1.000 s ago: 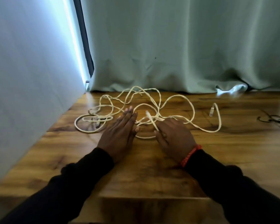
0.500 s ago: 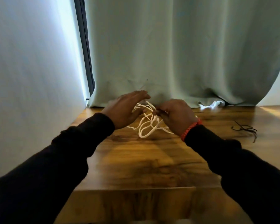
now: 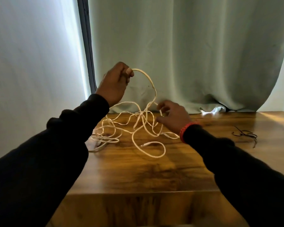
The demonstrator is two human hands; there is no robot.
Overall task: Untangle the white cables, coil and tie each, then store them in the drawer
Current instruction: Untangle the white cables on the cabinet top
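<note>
Fingers: left hand (image 3: pixel 115 84) pinches raised cable (image 3: pixel 147 77) loop; right hand (image 3: pixel 172 117) curls round strand. Risk: pulling tightens tangle (image 3: pixel 138 125) into knot.

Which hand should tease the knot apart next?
Right. The right hand sits low beside the crossing strands of the white cables, fingers hooked round one strand. The left hand is raised, holding a loop up, keeping tension.
</note>
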